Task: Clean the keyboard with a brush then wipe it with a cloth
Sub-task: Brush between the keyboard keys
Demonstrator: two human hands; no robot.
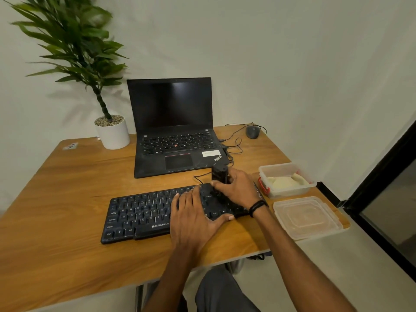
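At ten o'clock on the brown wooden table [67,188] stood a green leafy plant in a round white pot [113,134], and at twelve o'clock sat an open black laptop [173,131] with a dark screen. The black rectangular keyboard [139,215] lay at the table's middle, its right end angled away from the person. The left hand [193,219] rested flat on the keyboard's right half, at three o'clock from its centre, with straight, slightly spread fingers on the keys and the thumb stretched along the near edge. Close beside it, at the keyboard's two o'clock corner, the right hand [238,190] had its fingers curled round a black blocky brush [219,174] held upright, the brush's lower end hidden behind the fingers. A dark grey corded mouse [252,131] sat at one o'clock on the table. At three o'clock, just right of the right hand, a clear rectangular plastic container [290,192] with red clips held a pale yellow cloth [283,182]; its clear plastic lid [308,218] lay at four o'clock
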